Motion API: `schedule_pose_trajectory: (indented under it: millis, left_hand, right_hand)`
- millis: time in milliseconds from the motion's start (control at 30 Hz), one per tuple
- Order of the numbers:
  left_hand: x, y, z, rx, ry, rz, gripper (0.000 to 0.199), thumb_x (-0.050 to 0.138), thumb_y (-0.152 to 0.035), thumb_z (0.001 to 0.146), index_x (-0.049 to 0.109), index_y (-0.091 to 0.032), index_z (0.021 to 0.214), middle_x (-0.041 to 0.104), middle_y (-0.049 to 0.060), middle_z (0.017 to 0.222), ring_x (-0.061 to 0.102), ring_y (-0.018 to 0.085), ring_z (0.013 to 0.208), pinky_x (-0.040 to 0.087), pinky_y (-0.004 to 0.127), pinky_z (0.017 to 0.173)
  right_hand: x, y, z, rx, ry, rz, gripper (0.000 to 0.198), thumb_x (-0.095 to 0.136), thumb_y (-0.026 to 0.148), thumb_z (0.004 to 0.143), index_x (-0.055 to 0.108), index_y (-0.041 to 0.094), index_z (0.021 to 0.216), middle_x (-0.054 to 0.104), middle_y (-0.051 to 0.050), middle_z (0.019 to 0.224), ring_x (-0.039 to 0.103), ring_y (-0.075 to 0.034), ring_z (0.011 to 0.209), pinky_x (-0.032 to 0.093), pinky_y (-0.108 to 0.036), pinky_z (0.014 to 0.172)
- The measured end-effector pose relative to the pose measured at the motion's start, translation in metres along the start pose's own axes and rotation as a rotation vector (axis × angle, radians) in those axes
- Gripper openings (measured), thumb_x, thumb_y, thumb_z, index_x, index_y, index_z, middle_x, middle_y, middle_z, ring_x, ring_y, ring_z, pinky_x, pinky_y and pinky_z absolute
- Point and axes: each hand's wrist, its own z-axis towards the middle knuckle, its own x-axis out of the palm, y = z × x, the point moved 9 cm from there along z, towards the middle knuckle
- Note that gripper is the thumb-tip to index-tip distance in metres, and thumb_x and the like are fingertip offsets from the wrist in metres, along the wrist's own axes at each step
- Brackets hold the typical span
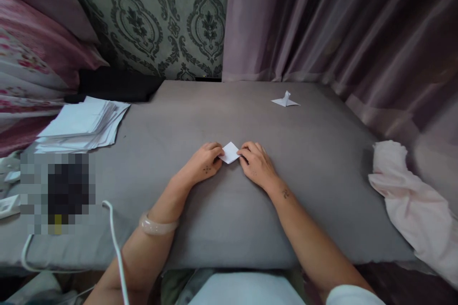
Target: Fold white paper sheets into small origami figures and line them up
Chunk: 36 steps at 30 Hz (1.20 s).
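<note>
We see both bare hands at the middle of the grey-covered table [229, 228], one on either side of a small white folded paper [231, 152]. The paper lies between them as a diamond, one corner pointing away from the person and another toward the person. The left hand [205, 163] is mostly closed, its fingers curled inward, and we see it gripping the paper's left corner between thumb and fingers. The right hand [256, 164] is bent in much the same way, a little looser across the knuckles, with its thumb and fingertips closed on the right corner. The fingertips beneath the paper are hidden from us, so we cannot say exactly how each one presses. Both wrists rest low, close to the cloth.

Beyond the right hand, well apart from it, we find a white paper figure [286, 99] with flat, spread wings and an upright middle. Over on the left side we see a stack of white sheets [80, 123], its edges uneven, beside a dark folded cloth [118, 85]. A pale bangle [158, 225] circles the left forearm, and a white cable [115, 238] passes near it. Pale pink fabric [411, 200] lies bunched at the right edge.
</note>
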Motion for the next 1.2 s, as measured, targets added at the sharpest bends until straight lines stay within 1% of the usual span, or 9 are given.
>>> schedule_pose_trajectory:
  millis: [100, 200, 300, 400, 567, 700, 833, 1000, 1200]
  left_hand:
    - [-0.002, 0.005, 0.000, -0.066, -0.005, 0.012, 0.015, 0.054, -0.019, 0.087, 0.066, -0.015, 0.094, 0.063, 0.010, 0.098, 0.058, 0.021, 0.091, 0.047, 0.034, 0.085]
    - [-0.007, 0.018, 0.000, -0.224, -0.030, -0.047, 0.019, 0.057, -0.029, 0.088, 0.069, -0.015, 0.087, 0.063, 0.009, 0.089, 0.058, 0.020, 0.084, 0.048, 0.033, 0.080]
    - [-0.010, 0.030, -0.002, -0.379, -0.053, -0.121, 0.021, 0.059, -0.032, 0.087, 0.070, -0.015, 0.083, 0.063, 0.008, 0.084, 0.059, 0.018, 0.077, 0.049, 0.030, 0.074]
    - [-0.010, 0.035, -0.003, -0.465, -0.069, -0.131, 0.022, 0.058, -0.031, 0.086, 0.071, -0.014, 0.082, 0.063, 0.008, 0.084, 0.058, 0.017, 0.074, 0.048, 0.029, 0.072]
    - [-0.008, 0.040, -0.002, -0.510, -0.102, -0.109, 0.022, 0.060, -0.033, 0.085, 0.071, -0.014, 0.080, 0.062, 0.009, 0.085, 0.057, 0.017, 0.074, 0.047, 0.030, 0.071]
    - [-0.006, 0.045, -0.001, -0.565, -0.118, -0.102, 0.022, 0.063, -0.034, 0.083, 0.070, -0.014, 0.076, 0.061, 0.008, 0.084, 0.056, 0.017, 0.075, 0.046, 0.029, 0.071]
    - [-0.006, 0.048, 0.000, -0.598, -0.100, -0.091, 0.022, 0.066, -0.035, 0.082, 0.070, -0.015, 0.074, 0.059, 0.007, 0.083, 0.054, 0.017, 0.075, 0.045, 0.030, 0.072]
    - [-0.003, 0.053, 0.001, -0.630, -0.082, -0.092, 0.022, 0.067, -0.037, 0.080, 0.070, -0.016, 0.074, 0.059, 0.006, 0.087, 0.054, 0.016, 0.074, 0.044, 0.030, 0.074]
    - [0.000, 0.057, 0.001, -0.625, -0.072, -0.082, 0.024, 0.068, -0.040, 0.079, 0.070, -0.017, 0.073, 0.059, 0.006, 0.086, 0.054, 0.017, 0.075, 0.043, 0.030, 0.073]
  right_hand:
    - [0.000, -0.004, 0.000, 0.026, 0.008, 0.035, 0.017, 0.052, 0.024, 0.091, 0.069, 0.023, 0.094, 0.061, -0.008, 0.103, 0.053, -0.024, 0.097, 0.045, -0.039, 0.086]
    - [0.002, -0.012, 0.002, 0.106, -0.006, 0.101, 0.016, 0.054, 0.029, 0.091, 0.069, 0.023, 0.090, 0.062, -0.007, 0.098, 0.055, -0.023, 0.094, 0.045, -0.038, 0.085]
    - [0.005, -0.022, 0.003, 0.216, -0.032, 0.145, 0.016, 0.056, 0.032, 0.090, 0.069, 0.023, 0.085, 0.063, -0.006, 0.094, 0.057, -0.022, 0.091, 0.045, -0.037, 0.084]
    - [0.007, -0.025, 0.004, 0.272, -0.058, 0.135, 0.018, 0.057, 0.033, 0.088, 0.068, 0.022, 0.081, 0.063, -0.007, 0.094, 0.058, -0.022, 0.090, 0.045, -0.037, 0.082]
    - [0.006, -0.024, 0.006, 0.302, -0.091, 0.075, 0.021, 0.056, 0.034, 0.088, 0.067, 0.021, 0.075, 0.063, -0.006, 0.090, 0.058, -0.021, 0.087, 0.043, -0.034, 0.079]
    - [0.007, -0.023, 0.007, 0.337, -0.085, 0.020, 0.020, 0.056, 0.033, 0.088, 0.066, 0.020, 0.076, 0.062, -0.007, 0.093, 0.058, -0.021, 0.088, 0.042, -0.033, 0.079]
    - [0.008, -0.021, 0.007, 0.365, -0.072, -0.039, 0.019, 0.055, 0.032, 0.088, 0.064, 0.018, 0.078, 0.061, -0.008, 0.097, 0.058, -0.022, 0.089, 0.042, -0.035, 0.079]
    - [0.009, -0.020, 0.008, 0.393, -0.050, -0.071, 0.018, 0.055, 0.031, 0.087, 0.063, 0.018, 0.078, 0.061, -0.009, 0.098, 0.057, -0.023, 0.091, 0.041, -0.036, 0.079]
    - [0.013, -0.023, 0.010, 0.412, -0.021, -0.074, 0.017, 0.054, 0.030, 0.087, 0.062, 0.018, 0.079, 0.060, -0.010, 0.101, 0.057, -0.024, 0.092, 0.041, -0.037, 0.079]
